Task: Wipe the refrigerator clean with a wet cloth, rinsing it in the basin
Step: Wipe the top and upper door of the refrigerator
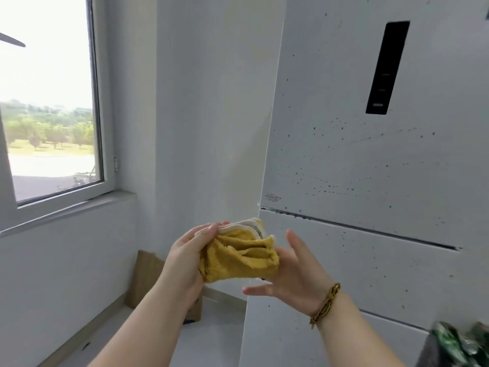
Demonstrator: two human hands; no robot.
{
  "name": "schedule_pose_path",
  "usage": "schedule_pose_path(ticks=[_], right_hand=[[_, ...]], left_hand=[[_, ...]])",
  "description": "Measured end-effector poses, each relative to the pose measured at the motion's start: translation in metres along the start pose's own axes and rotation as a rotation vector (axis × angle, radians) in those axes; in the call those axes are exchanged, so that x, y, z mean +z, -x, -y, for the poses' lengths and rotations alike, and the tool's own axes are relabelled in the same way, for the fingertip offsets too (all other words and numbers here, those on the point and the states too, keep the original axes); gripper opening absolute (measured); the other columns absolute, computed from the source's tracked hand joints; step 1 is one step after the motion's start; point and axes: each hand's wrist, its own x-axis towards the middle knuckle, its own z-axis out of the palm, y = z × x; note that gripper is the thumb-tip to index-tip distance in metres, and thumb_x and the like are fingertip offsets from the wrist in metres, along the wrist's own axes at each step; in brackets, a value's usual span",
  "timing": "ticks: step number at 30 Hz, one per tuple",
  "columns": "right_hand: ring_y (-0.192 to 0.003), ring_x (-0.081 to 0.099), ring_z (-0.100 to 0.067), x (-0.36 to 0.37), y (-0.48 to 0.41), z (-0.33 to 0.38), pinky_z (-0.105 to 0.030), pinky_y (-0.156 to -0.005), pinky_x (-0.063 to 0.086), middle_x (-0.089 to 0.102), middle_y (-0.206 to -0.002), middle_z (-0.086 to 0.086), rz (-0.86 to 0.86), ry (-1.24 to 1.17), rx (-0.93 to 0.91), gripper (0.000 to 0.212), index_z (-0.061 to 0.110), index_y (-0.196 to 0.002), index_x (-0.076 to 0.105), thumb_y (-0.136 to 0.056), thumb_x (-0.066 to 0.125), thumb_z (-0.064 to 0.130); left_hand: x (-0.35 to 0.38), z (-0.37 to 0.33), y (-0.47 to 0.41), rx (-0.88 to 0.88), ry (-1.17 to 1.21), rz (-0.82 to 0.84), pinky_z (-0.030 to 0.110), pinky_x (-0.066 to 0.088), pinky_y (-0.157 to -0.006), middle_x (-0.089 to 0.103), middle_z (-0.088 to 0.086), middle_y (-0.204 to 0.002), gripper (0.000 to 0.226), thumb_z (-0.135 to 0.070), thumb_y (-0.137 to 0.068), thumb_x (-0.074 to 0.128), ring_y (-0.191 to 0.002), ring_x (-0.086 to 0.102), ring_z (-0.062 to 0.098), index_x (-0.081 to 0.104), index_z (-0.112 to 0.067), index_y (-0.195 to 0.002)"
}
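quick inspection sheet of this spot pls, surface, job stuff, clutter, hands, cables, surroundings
surface: white refrigerator door, scattered with dark specks on the upper and lower panels; black control panel near the top
job's things: yellow cloth, bunched, held in front of the refrigerator and not touching it
clutter: cardboard leaning on the wall by the floor; blurred green thing at lower right, cannot tell what
hands: left hand grips the cloth; right hand, fingers spread, touches the cloth's right side; bracelet on its wrist
cables: nothing seen
surroundings: window at left, trees outside; white wall
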Motion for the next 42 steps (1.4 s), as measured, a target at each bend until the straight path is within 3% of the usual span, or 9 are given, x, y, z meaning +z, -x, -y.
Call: schedule_pose_path(ticks=[7, 11, 18, 24, 28, 31, 37, 39, 42], right_hand=[[-0.078, 0.063, -0.013, -0.05, 0.016, 0.042, -0.024, -0.067, 0.054, 0.065, -0.086, 0.001, -0.352, 0.421, 0.105, 0.013, 0.016, -0.095, 0.06, -0.084, 0.063, 0.011], [-0.085, 0.061, -0.012, -0.066, 0.011, 0.066, -0.026, -0.078, 0.052, 0.064, -0.091, 0.005, -0.49, 0.602, -0.026, 0.009, 0.026, -0.089, 0.059, -0.085, 0.062, 0.018], [-0.087, 0.058, -0.009, -0.099, -0.02, 0.101, -0.029, -0.08, 0.05, 0.061, -0.091, 0.007, -0.853, 0.54, -0.377, 0.01, 0.031, -0.084, 0.055, -0.088, 0.057, 0.021], [-0.088, 0.059, -0.015, -0.138, -0.083, 0.165, -0.036, -0.088, 0.049, 0.061, -0.094, 0.0, -0.747, 0.602, -0.23, 0.012, 0.023, -0.09, 0.053, -0.094, 0.048, 0.012], [-0.091, 0.058, -0.018, -0.154, -0.112, 0.215, -0.037, -0.088, 0.047, 0.06, -0.097, -0.002, -0.918, 0.753, -0.399, 0.021, 0.027, -0.092, 0.053, -0.092, 0.047, 0.007], [-0.072, 0.052, -0.016, -0.16, -0.125, 0.257, -0.031, -0.071, 0.048, 0.054, -0.08, -0.001, -1.105, 0.877, -0.649, 0.028, 0.028, -0.079, 0.049, -0.09, 0.044, 0.003], [-0.055, 0.038, -0.01, -0.166, -0.154, 0.356, -0.011, -0.043, 0.035, 0.041, -0.065, 0.004, -1.174, 1.304, -0.965, 0.021, 0.022, -0.075, 0.042, -0.087, 0.044, 0.005], [-0.057, 0.04, -0.01, -0.167, -0.166, 0.381, -0.016, -0.05, 0.038, 0.041, -0.066, 0.006, -1.207, 1.475, -1.043, 0.011, 0.018, -0.087, 0.043, -0.086, 0.047, 0.008], [-0.074, 0.047, -0.02, -0.172, -0.182, 0.414, -0.027, -0.064, 0.037, 0.05, -0.084, 0.0, -1.297, 1.71, -1.152, 0.029, 0.011, -0.116, 0.041, -0.088, 0.048, 0.012]], left_hand=[[0.065, 0.029, -0.033, -0.028, -0.215, 0.05, 0.035, 0.056, -0.068, 0.069, 0.012, -0.082, 0.014, -0.016, -0.084, 0.058, -0.077, 0.064, 0.024, 0.069, -0.008, -0.083], [0.096, 0.035, -0.065, 0.057, -0.207, -0.016, 0.029, 0.051, -0.066, 0.066, 0.008, -0.089, 0.009, -0.021, -0.084, 0.06, -0.082, 0.062, 0.019, 0.065, -0.014, -0.087], [0.119, 0.044, -0.129, 0.0, -0.33, 0.244, 0.026, 0.053, -0.067, 0.07, 0.001, -0.09, 0.015, -0.031, -0.079, 0.06, -0.084, 0.067, 0.016, 0.063, -0.019, -0.089], [0.139, 0.02, -0.227, 0.215, -0.406, 0.22, 0.028, 0.053, -0.064, 0.069, 0.003, -0.083, 0.007, -0.025, -0.082, 0.062, -0.078, 0.066, 0.018, 0.065, -0.018, -0.081], [0.159, 0.003, -0.289, 0.381, -0.488, 0.282, 0.025, 0.052, -0.072, 0.064, -0.008, -0.088, 0.012, -0.027, -0.09, 0.051, -0.083, 0.061, 0.009, 0.059, -0.023, -0.097], [0.166, -0.009, -0.332, 0.544, -0.549, 0.189, 0.007, 0.044, -0.062, 0.054, -0.018, -0.097, 0.02, -0.026, -0.091, 0.048, -0.085, 0.053, -0.002, 0.049, -0.031, -0.11], [0.189, -0.044, -0.396, 0.844, -0.754, 0.061, 0.027, 0.015, -0.109, 0.02, -0.01, -0.15, 0.056, -0.033, -0.089, 0.049, -0.138, 0.016, 0.012, 0.027, -0.028, -0.14], [0.197, -0.054, -0.403, 0.887, -0.733, 0.039, 0.027, 0.012, -0.111, 0.018, -0.012, -0.151, 0.059, -0.034, -0.088, 0.049, -0.14, 0.011, 0.01, 0.024, -0.029, -0.141], [0.205, -0.069, -0.416, 0.926, -0.691, 0.024, 0.027, 0.016, -0.109, 0.022, -0.012, -0.149, 0.06, -0.034, -0.088, 0.05, -0.138, 0.017, 0.01, 0.023, -0.028, -0.142]])
